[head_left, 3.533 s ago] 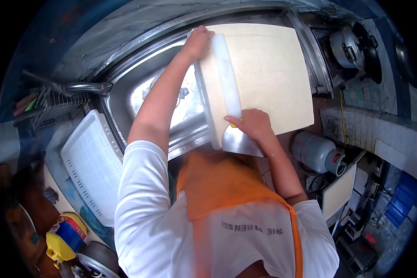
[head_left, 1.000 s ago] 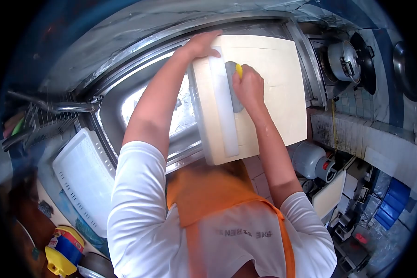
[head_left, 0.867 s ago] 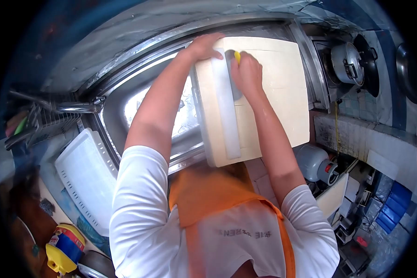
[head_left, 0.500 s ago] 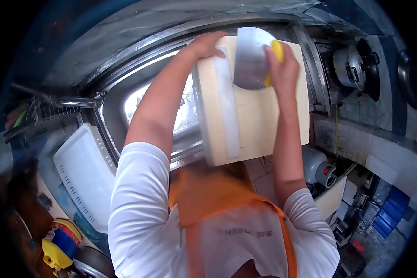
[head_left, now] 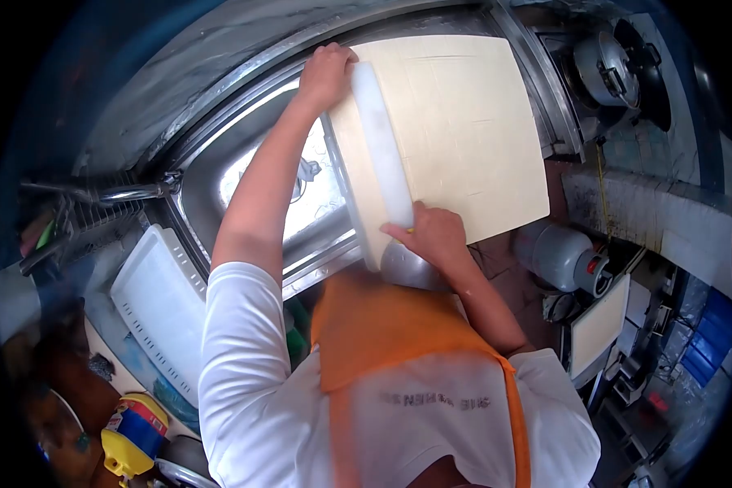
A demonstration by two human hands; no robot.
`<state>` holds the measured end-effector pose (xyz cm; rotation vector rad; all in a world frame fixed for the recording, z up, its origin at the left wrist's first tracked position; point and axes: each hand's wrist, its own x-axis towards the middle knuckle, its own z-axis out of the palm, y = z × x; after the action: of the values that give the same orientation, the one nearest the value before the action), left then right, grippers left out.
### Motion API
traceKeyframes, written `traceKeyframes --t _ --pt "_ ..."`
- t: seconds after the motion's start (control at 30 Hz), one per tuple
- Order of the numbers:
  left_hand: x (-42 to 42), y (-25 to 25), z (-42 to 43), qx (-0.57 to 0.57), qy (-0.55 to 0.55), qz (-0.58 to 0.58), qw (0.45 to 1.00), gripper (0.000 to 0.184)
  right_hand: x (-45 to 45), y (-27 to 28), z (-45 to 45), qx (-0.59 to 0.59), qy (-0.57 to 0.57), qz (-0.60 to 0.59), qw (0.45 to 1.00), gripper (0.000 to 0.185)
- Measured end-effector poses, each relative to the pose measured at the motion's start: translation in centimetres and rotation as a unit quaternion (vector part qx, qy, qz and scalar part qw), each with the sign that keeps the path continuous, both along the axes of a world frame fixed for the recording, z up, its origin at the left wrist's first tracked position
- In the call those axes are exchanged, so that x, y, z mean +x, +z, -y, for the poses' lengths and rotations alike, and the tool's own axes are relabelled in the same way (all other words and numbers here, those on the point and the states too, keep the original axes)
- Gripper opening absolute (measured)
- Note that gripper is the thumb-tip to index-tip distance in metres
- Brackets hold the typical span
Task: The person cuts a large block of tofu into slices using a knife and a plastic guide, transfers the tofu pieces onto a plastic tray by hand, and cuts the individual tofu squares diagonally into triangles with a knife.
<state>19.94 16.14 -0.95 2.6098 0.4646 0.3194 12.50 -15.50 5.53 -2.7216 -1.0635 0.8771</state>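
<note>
Here's the strip (head_left: 382, 134), flat along our board (head_left: 472, 122)! Our left hand (head_left: 327, 75) curls at its far end, grip unclear; our right hand (head_left: 435, 236) clutches the scraper (head_left: 407, 262) at the near end.

white short-sleeved shirt (head_left: 248, 350) | orange apron (head_left: 390, 325) | orange side strap (head_left: 519, 423) | dark chest lettering (head_left: 435, 399), blurred

We look into a kitchen: a stainless-steel rectangular sink (head_left: 199, 195) at ten o'clock, a lidded silver metal pot (head_left: 594, 77) at two, a rounded grey gas cylinder (head_left: 551, 254) at three.
</note>
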Motion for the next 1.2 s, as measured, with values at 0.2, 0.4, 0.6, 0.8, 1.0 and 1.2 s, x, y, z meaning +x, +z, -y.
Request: traceKeyframes --t 0.2,0.4,0.6,0.8,1.0,1.2 --pt "0.7 0.8 0.8 -0.032 -0.026 0.044 0.998 0.020 0.3 0.3 0.7 -0.021 -0.010 0.056 0.998 0.058" --pt "4.3 -0.8 2.5 -0.038 -0.038 0.036 0.998 0.025 2.3 -0.6 2.7 0.001 0.003 0.113 0.994 0.057" --pt "3.7 -1.2 2.5 -0.054 -0.023 0.005 0.998 0.028 2.4 -2.1 3.1 0.032 0.021 0.129 0.991 0.057" --pt "3.2 -1.2 2.5 -0.048 -0.006 -0.004 0.999 0.031 2.4 -2.4 3.2 0.046 0.026 0.133 0.990 0.056" --pt "3.0 -1.4 2.3 -0.056 -0.018 -0.002 0.998 0.035 2.4 -2.5 3.2 0.053 0.036 0.141 0.988 0.058" --pt "2.8 -1.4 2.7 -0.056 -0.005 0.009 0.998 0.033 3.5 0.1 3.0 -0.007 0.002 0.029 1.000 0.063"
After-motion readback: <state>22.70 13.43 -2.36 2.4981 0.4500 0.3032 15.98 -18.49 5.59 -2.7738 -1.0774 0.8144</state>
